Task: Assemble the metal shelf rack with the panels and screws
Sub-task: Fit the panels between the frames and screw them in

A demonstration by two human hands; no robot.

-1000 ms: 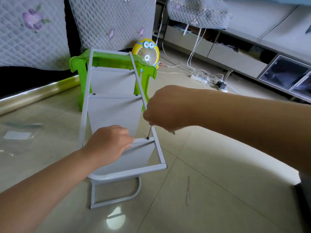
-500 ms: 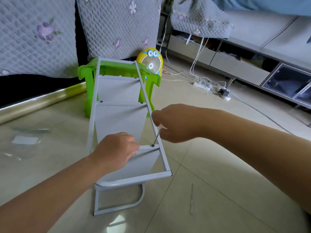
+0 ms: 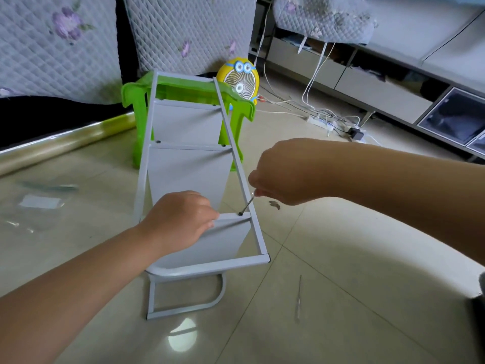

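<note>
Driving a screw into the nearest panel (image 3: 217, 243) of a grey metal shelf rack (image 3: 223, 265), which lies tilted on a tiled floor.

Closest to the viewer, a spare thin tool (image 3: 298, 298) lies loose on the tiles beside the rack's foot. Next, the left hand (image 3: 181, 222) curls its fingers over the panel's upper edge and grips it. Just past it, the right hand (image 3: 283, 177) pinches a slim driver (image 3: 248, 205) whose tip sits in the screw (image 3: 240, 213) by the right rail. A second ago this hand stood above the rail with the driver steep; it has since rolled out to the right and the driver slants, which suggests the screw is being turned home. Farther off, two more panels already sit in the frame, whose top leans on a green stool (image 3: 131, 101), with a yellow fan (image 3: 240, 80) behind.
</note>
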